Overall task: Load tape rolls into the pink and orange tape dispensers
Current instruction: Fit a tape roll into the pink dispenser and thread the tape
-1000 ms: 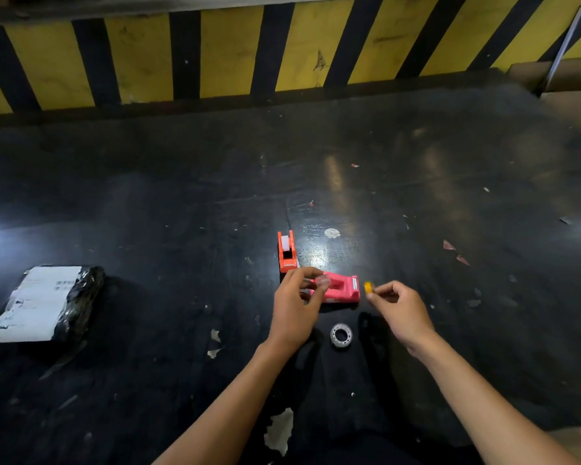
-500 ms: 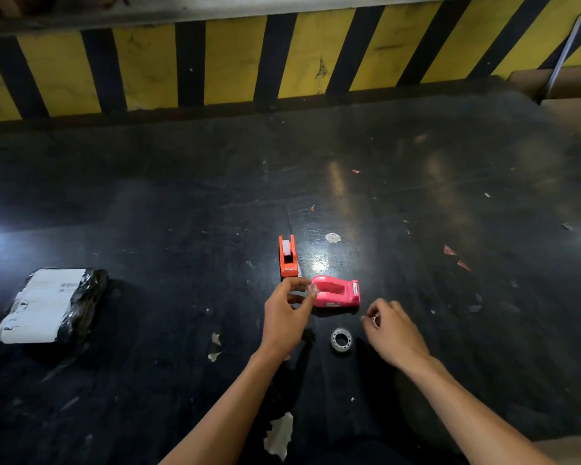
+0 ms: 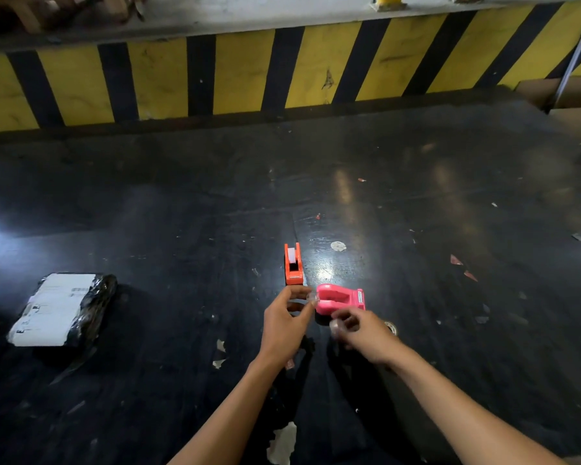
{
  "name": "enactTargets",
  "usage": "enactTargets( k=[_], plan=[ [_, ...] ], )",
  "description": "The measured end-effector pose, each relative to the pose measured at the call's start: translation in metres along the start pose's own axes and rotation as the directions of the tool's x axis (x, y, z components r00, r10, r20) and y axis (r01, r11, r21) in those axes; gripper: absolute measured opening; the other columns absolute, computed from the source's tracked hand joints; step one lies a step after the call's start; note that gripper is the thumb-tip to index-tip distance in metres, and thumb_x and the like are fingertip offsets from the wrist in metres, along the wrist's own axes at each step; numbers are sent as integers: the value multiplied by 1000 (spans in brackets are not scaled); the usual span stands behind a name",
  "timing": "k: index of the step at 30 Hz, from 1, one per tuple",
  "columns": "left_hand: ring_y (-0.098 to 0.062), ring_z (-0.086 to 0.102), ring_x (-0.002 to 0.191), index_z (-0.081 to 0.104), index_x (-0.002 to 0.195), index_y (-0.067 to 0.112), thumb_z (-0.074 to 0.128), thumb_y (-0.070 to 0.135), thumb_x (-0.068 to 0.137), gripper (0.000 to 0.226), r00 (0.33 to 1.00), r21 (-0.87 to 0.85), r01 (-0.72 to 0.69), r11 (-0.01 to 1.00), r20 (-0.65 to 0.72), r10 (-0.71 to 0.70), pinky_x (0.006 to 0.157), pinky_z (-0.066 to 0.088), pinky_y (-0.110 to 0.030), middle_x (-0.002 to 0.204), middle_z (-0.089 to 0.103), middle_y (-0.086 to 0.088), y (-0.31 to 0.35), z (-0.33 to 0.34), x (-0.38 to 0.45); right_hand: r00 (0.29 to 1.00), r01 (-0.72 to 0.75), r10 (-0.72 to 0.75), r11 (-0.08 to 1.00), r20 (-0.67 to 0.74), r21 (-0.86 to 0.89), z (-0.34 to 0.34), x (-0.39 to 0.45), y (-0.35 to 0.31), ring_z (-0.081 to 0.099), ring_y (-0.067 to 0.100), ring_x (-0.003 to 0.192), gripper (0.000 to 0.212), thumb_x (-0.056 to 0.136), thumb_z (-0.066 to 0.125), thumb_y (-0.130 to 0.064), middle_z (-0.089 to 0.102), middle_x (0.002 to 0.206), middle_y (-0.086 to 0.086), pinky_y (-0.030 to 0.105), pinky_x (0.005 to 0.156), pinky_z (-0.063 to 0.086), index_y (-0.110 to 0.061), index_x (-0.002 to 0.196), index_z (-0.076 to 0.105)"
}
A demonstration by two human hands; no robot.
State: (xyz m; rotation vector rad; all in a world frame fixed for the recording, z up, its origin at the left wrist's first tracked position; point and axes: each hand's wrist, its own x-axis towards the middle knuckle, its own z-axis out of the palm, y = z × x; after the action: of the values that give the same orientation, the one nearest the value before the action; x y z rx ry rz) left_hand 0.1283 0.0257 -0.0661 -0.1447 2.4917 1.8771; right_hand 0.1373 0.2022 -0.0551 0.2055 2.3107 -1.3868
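The pink dispenser (image 3: 342,298) lies on the black table just beyond my hands. The orange dispenser (image 3: 293,266) stands behind it to the left, with a white roll in its slot. My left hand (image 3: 284,325) pinches a small clear piece at the pink dispenser's left end. My right hand (image 3: 363,332) is just in front of the pink dispenser, its fingers closed on a blurred clear thing that looks like the small tape roll (image 3: 336,325). A small round piece (image 3: 390,327) peeks out on the table behind my right hand.
A parcel wrapped in black film with a white label (image 3: 59,308) lies at the left. Paper scraps (image 3: 281,443) and chips dot the black table (image 3: 182,213). A yellow and black striped wall (image 3: 242,72) runs along the back, with cardboard (image 3: 571,92) at the far right.
My right hand came down from beside the pink dispenser, where it held a small yellow piece, and moved left over the spot where the tape roll lay. My left hand stayed at the dispenser's left end.
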Motion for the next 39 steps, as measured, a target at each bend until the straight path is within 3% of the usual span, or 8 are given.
enactTargets(
  k=[3, 6, 12, 21, 27, 33, 36, 39],
  plan=[
    [-3, 69, 93, 68, 102, 35, 76, 24, 88, 19, 1000, -14, -10, 1000, 13, 10, 81, 55, -22, 100, 74, 17, 4, -2, 1, 999, 0, -20, 796, 26, 605, -11, -2, -16, 70, 30, 93, 37, 81, 73, -4, 66, 110, 22, 31, 79, 59, -7, 116, 65],
    [-6, 71, 93, 70, 103, 33, 77, 22, 87, 20, 998, -50, -35, 998, 49, 38, 85, 58, -29, 99, 76, 14, 14, 0, 1, 999, 47, -46, 685, -21, 727, -18, -3, -28, 66, 45, 102, 44, 78, 72, -6, 64, 118, 27, 42, 87, 58, -4, 120, 62],
    [-11, 72, 92, 73, 102, 26, 77, 14, 87, 20, 994, -53, -106, 993, 33, 107, 85, 60, -38, 95, 76, 11, 29, 6, 2, 996, 48, -85, 660, 11, 750, -18, -4, -39, 65, 47, 100, 40, 83, 67, -2, 65, 118, 30, 39, 84, 60, -3, 123, 61],
    [-12, 68, 85, 77, 100, 22, 79, 10, 84, 20, 964, 58, -264, 963, -10, 265, 75, 57, -29, 93, 69, 13, 35, 6, 4, 992, 8, -103, 626, 72, 780, -23, -2, -44, 62, 41, 100, 40, 88, 61, 1, 63, 120, 34, 44, 87, 56, 2, 127, 55],
    [-10, 67, 86, 78, 106, 19, 76, 12, 87, 20, 959, 68, -284, 956, 23, 283, 76, 55, -23, 97, 68, 9, 39, 3, 6, 988, 6, -120, 645, 93, 764, -33, 1, -38, 71, 30, 88, 44, 80, 69, -9, 70, 108, 29, 34, 79, 61, 10, 117, 58],
    [-9, 68, 99, 66, 123, 23, 79, 13, 84, 42, 982, -100, -94, 990, 156, 109, 87, 55, -23, 113, 71, 4, 53, -10, 17, 967, -53, -154, 656, 202, 753, -50, 1, -41, 70, 30, 85, 41, 80, 66, -8, 65, 110, 32, 33, 80, 59, 10, 116, 60],
    [-11, 72, 94, 71, 116, 14, 76, 6, 85, 32, 949, -245, 26, 969, 311, 54, 83, 55, -21, 108, 76, -10, 61, -16, 23, 960, -41, -180, 670, 215, 741, -57, 0, -47, 70, 33, 79, 37, 79, 65, -5, 69, 100, 29, 33, 74, 60, 9, 113, 61],
    [-13, 73, 88, 73, 108, 2, 77, 2, 83, 25, 944, -298, 55, 953, 328, 48, 78, 55, -18, 99, 77, -12, 61, -18, 24, 966, 36, -207, 702, 156, 711, -57, 0, -51, 74, 27, 72, 36, 78, 67, -6, 72, 89, 20, 34, 68, 61, 3, 112, 60]
  ],
)
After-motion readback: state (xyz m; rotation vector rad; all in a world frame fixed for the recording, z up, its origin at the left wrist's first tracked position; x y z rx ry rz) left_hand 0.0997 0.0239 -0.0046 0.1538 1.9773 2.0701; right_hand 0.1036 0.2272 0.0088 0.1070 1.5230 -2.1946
